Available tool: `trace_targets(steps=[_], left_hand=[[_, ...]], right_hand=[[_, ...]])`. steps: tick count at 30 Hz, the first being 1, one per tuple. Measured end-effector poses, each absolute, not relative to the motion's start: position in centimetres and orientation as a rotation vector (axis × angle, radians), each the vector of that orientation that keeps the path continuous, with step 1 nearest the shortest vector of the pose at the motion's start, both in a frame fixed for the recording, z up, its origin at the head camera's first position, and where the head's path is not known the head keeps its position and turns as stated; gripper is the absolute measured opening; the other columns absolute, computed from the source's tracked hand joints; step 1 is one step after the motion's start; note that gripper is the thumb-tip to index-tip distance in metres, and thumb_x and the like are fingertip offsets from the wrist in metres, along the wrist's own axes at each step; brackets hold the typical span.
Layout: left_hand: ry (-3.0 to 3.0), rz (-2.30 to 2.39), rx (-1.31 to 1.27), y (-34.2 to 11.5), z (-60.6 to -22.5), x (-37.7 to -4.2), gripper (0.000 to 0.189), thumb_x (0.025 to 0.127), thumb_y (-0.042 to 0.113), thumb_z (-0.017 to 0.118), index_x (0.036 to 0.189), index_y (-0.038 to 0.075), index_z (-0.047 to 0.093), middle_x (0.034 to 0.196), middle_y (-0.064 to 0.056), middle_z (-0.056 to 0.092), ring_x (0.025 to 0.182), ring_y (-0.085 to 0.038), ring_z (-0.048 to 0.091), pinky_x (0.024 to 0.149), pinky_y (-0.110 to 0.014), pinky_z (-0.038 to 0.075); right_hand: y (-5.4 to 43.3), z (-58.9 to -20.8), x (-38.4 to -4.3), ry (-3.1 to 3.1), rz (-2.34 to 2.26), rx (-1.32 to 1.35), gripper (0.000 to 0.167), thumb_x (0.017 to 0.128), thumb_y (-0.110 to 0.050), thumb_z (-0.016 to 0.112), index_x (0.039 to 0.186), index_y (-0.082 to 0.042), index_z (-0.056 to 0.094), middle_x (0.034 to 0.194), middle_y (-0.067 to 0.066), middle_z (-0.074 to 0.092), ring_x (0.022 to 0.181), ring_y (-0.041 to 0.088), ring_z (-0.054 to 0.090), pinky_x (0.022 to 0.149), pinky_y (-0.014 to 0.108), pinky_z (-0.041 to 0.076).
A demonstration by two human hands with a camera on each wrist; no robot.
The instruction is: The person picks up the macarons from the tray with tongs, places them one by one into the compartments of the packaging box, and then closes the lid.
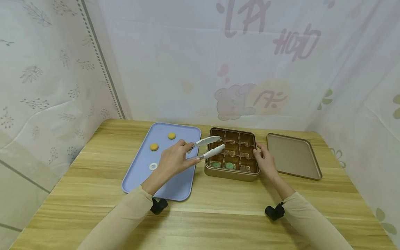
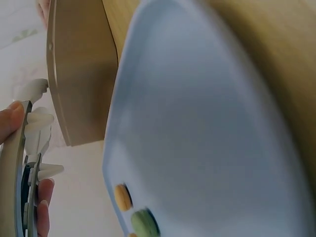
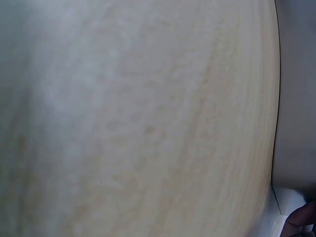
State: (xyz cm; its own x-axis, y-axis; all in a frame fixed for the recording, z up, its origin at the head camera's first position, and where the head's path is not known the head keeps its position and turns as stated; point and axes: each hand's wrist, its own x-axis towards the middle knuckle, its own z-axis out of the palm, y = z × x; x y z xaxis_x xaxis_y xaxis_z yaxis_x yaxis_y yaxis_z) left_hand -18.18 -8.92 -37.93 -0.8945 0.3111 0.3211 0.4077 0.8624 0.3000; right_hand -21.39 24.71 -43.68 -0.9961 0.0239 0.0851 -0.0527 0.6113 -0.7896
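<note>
My left hand [image 1: 172, 158] holds a pair of tongs [image 1: 207, 146] with white tips, spread apart with nothing between them. The tips hang over the left part of a gold tin box [image 1: 232, 174] with a divided brown insert. Green macarons [image 1: 229, 165] sit in its front-left and front-middle compartments. At the box's right side, my right hand [image 1: 265, 161] grips the rim. Yellow macarons [image 1: 153, 147] lie on a blue tray [image 1: 175, 194]; the left wrist view also shows a green macaron [image 2: 144, 223] there. A white ring [image 1: 153, 166] shows beside my left wrist.
To the box's right lies a flat gold lid [image 1: 295, 154] on the wooden table [image 1: 218, 215]. Patterned cloth [image 1: 175, 62] hangs behind the table and along both sides. Each wrist carries a small black camera [image 1: 275, 211].
</note>
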Motion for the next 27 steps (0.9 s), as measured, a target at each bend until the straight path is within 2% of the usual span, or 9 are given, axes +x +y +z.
trace_targets(steps=[5, 9, 16, 21, 27], left_hand=[[-2.766, -0.575, -0.480, -10.6, -37.9, -17.0, 0.056, 0.071, 0.046, 0.078, 0.116, 0.016, 0.066, 0.088, -0.001, 0.057, 0.057, -0.009, 0.045, 0.045, -0.026, 0.036], [-2.769, -0.562, -0.438, -12.5, -38.2, -16.0, 0.062, 0.070, 0.046, 0.079, 0.121, 0.013, 0.065, 0.088, -0.001, 0.057, 0.056, -0.007, 0.043, 0.044, -0.025, 0.035], [-2.796, -0.546, -0.394, -16.3, -38.6, -14.4, 0.066, 0.071, 0.043, 0.079, 0.122, 0.005, 0.063, 0.084, -0.004, 0.052, 0.059, -0.010, 0.043, 0.046, -0.024, 0.034], [-2.851, -0.555, -0.314, -18.8, -38.9, -13.6, 0.064, 0.074, 0.040, 0.077, 0.124, 0.002, 0.061, 0.088, -0.008, 0.055, 0.060, -0.011, 0.044, 0.048, -0.024, 0.035], [-2.880, -0.512, -0.251, -20.5, -39.4, -12.9, 0.064, 0.074, 0.042, 0.077, 0.121, 0.001, 0.062, 0.086, -0.008, 0.055, 0.060, -0.011, 0.045, 0.045, -0.025, 0.034]], right_hand=[[24.6, -43.5, -21.3, -2.748, 1.355, 0.018, 0.048, 0.101, -0.025, 0.041, 0.142, 0.000, 0.036, 0.074, 0.005, 0.046, 0.059, 0.011, 0.039, 0.056, 0.027, 0.036], [24.7, -43.5, -21.3, -2.751, 1.352, 0.023, 0.049, 0.101, -0.026, 0.041, 0.143, 0.000, 0.036, 0.074, 0.004, 0.045, 0.059, 0.011, 0.038, 0.055, 0.027, 0.036], [24.7, -43.5, -21.3, -2.750, 1.371, 0.021, 0.049, 0.101, -0.026, 0.041, 0.143, -0.001, 0.035, 0.075, 0.005, 0.045, 0.057, 0.009, 0.039, 0.055, 0.027, 0.036], [24.7, -43.5, -21.2, -2.748, 1.380, 0.017, 0.049, 0.101, -0.026, 0.041, 0.143, -0.001, 0.036, 0.075, 0.005, 0.045, 0.058, 0.010, 0.039, 0.056, 0.027, 0.036], [24.8, -43.6, -21.2, -2.745, 1.377, 0.013, 0.049, 0.101, -0.026, 0.041, 0.143, -0.001, 0.036, 0.075, 0.005, 0.045, 0.059, 0.011, 0.039, 0.057, 0.028, 0.036]])
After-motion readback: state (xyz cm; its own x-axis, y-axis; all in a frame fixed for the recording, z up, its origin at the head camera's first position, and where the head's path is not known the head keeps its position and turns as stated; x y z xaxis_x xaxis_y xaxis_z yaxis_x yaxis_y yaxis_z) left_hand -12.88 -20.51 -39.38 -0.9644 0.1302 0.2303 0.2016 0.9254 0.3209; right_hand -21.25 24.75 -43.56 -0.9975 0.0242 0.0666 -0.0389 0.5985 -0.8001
